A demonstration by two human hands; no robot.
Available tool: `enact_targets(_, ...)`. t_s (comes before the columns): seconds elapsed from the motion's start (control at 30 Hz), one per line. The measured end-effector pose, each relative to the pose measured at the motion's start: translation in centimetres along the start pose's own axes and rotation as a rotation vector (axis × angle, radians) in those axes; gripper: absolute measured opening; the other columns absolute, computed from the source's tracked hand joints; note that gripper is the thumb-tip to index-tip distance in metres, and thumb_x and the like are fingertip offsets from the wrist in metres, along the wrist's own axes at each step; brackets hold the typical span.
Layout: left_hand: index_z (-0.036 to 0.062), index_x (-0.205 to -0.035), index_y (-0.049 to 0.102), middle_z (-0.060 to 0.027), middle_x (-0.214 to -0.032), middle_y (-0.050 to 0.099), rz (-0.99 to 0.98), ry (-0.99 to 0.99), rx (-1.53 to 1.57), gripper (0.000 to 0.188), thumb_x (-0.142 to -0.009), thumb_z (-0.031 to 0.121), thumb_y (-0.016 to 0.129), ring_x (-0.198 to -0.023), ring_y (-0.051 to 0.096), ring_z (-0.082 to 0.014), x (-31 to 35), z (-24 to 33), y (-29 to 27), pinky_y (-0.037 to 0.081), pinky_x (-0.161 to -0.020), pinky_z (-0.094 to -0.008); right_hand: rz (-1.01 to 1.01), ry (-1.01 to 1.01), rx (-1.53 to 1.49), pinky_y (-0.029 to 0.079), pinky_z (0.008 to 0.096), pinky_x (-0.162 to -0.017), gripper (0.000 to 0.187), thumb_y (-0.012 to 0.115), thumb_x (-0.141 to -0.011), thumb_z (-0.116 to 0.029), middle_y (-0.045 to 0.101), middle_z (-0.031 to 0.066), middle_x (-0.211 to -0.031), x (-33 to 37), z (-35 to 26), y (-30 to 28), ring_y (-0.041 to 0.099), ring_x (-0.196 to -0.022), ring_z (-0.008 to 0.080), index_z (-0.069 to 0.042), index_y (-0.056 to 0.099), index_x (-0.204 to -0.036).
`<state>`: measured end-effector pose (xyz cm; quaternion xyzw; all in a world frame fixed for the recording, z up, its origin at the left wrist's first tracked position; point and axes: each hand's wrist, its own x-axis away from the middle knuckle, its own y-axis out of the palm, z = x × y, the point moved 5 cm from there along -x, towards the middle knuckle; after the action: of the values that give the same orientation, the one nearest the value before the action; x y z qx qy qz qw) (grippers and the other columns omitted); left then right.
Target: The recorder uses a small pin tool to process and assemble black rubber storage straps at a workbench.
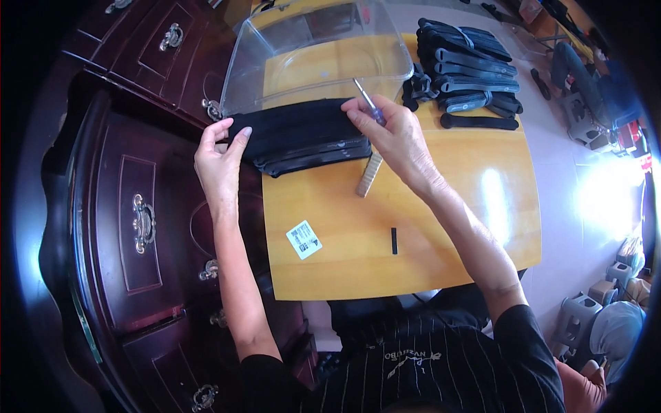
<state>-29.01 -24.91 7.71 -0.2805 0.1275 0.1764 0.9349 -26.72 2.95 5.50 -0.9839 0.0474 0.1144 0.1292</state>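
A stack of flat black fabric bands (296, 131) lies on the wooden table in front of the clear bin. My left hand (222, 162) pinches the left end of the top band between thumb and fingers. At the band's right end, my right hand (392, 134) is closed around a slim pen-like tool (369, 101) with a pale metal tip pointing up and away. The right fingertips meet the band's edge; whether they grip it too I cannot tell. A tan ribbed strip (369, 175) sticks out below the stack, beside my right wrist.
A clear plastic bin (317, 96) stands at the table's (454, 241) far side. Bundled black bands (475, 69) are piled at the far right. A white printed card (303, 239) and a short black strip (394, 241) lie nearer me. Dark wooden drawers (141, 227) border the left.
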Motion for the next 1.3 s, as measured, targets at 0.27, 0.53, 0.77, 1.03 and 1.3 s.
enact_targets(0.27, 0.0005, -0.104, 0.066, -0.011, -0.093, 0.066, 0.009, 0.02, -0.139, 0.034, -0.077, 0.017, 0.077, -0.075, 0.052, -0.0133, 0.1, 1.3, 0.7, 0.045, -0.071, -0.0285, -0.095, 0.09, 0.158, 0.042, 0.0237, -0.063, 0.026, 0.06, -0.093, -0.026, 0.057, 0.0007, -0.069, -1.3, 0.3, -0.2, 0.049, -0.067, 0.0059, -0.003, 0.067, -0.104)
enact_targets(0.53, 0.002, -0.102, 0.065, -0.0069, -0.088, 0.061, 0.042, 0.142, -0.19, 0.026, -0.081, 0.015, 0.074, -0.074, 0.051, -0.0163, 0.3, 0.8, 1.8, 0.044, -0.069, -0.0297, -0.038, 0.055, 0.12, 0.044, 0.0308, -0.055, 0.024, 0.064, -0.089, -0.026, 0.059, 0.008, -0.065, -2.2, 1.6, -0.2, 0.054, -0.055, 0.0148, -0.005, 0.069, -0.099)
enact_targets(0.77, 0.002, -0.099, 0.064, -0.0074, -0.091, 0.06, 0.141, 0.132, -0.131, 0.021, -0.083, 0.014, 0.07, -0.083, 0.052, -0.0175, 0.2, -0.3, 2.3, 0.044, -0.076, -0.031, -0.15, -0.425, 0.539, 0.054, 0.0361, -0.064, 0.041, 0.066, -0.083, -0.045, 0.061, 0.0062, -0.104, -0.5, -3.7, 1.4, 0.066, -0.072, 0.0252, -0.011, 0.068, -0.105)
enact_targets(1.03, 0.0012, -0.102, 0.06, -0.0085, -0.101, 0.06, 0.098, -0.019, 0.129, 0.021, -0.088, 0.017, 0.063, -0.1, 0.053, -0.0182, 0.3, -2.8, 3.6, 0.039, -0.093, -0.0316, -0.215, -0.322, 0.552, 0.054, 0.0365, -0.072, 0.051, 0.065, -0.082, -0.049, 0.059, 0.0058, -0.117, -1.2, -0.6, 1.5, 0.067, -0.082, 0.0267, -0.013, 0.063, -0.117)
enact_targets(1.3, 0.0035, -0.111, 0.058, -0.0065, -0.111, 0.057, 0.118, -0.138, 0.463, 0.029, -0.091, 0.024, 0.062, -0.109, 0.049, -0.0148, 0.2, -4.1, 4.3, 0.033, -0.101, -0.0296, -0.185, -0.291, 0.32, 0.054, 0.0364, -0.074, 0.034, 0.069, -0.082, -0.036, 0.059, 0.0076, -0.114, -0.8, -0.3, 0.6, 0.066, -0.086, 0.0266, -0.015, 0.068, -0.108)
